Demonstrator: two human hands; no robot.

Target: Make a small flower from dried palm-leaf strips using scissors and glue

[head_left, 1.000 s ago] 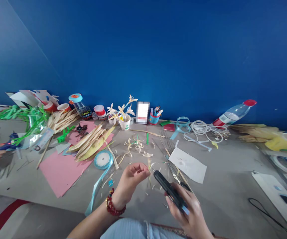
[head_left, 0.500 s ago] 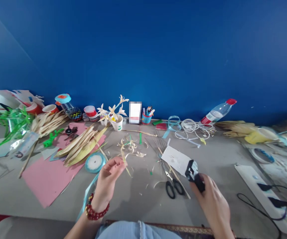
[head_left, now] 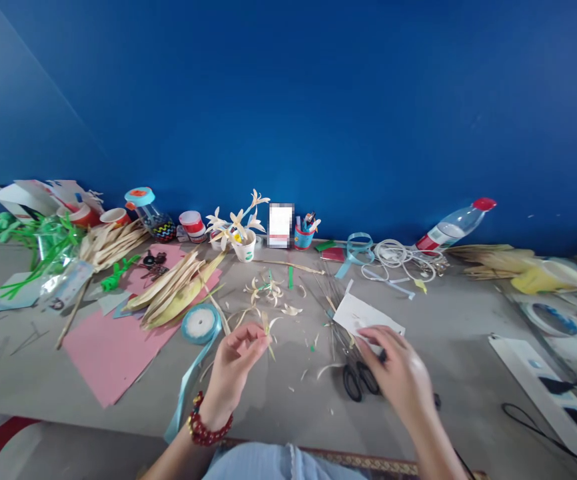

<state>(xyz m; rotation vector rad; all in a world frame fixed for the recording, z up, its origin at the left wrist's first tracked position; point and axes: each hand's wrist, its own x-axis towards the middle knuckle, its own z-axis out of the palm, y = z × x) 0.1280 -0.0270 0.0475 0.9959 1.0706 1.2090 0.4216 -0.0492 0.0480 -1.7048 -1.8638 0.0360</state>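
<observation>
My left hand [head_left: 241,353], with a red bead bracelet [head_left: 207,427], pinches a small pale husk flower [head_left: 268,328] between thumb and fingertips. My right hand [head_left: 401,370] hovers with thumb and fingers apart over the lower edge of a white paper [head_left: 366,315], beside black-handled scissors [head_left: 352,383]. A dark bit shows under its fingers; I cannot make out what it is. Partly hidden behind that wrist lies a small black object [head_left: 437,401]. Between the hands and the wall lies a bunch of pale husk petals [head_left: 267,288] with green stems.
Left of my hands are a blue ribbon roll [head_left: 201,324], corn husks [head_left: 173,293] and pink paper [head_left: 113,347]. A cup of husk flowers [head_left: 244,249], a pen cup [head_left: 304,238] and a tilted bottle [head_left: 453,227] stand by the wall. A power strip [head_left: 533,373] lies at right.
My right hand has let go of the black tool and moved left toward the scissors. My left hand still holds the flower, now slightly turned. The whole view has shifted a little.
</observation>
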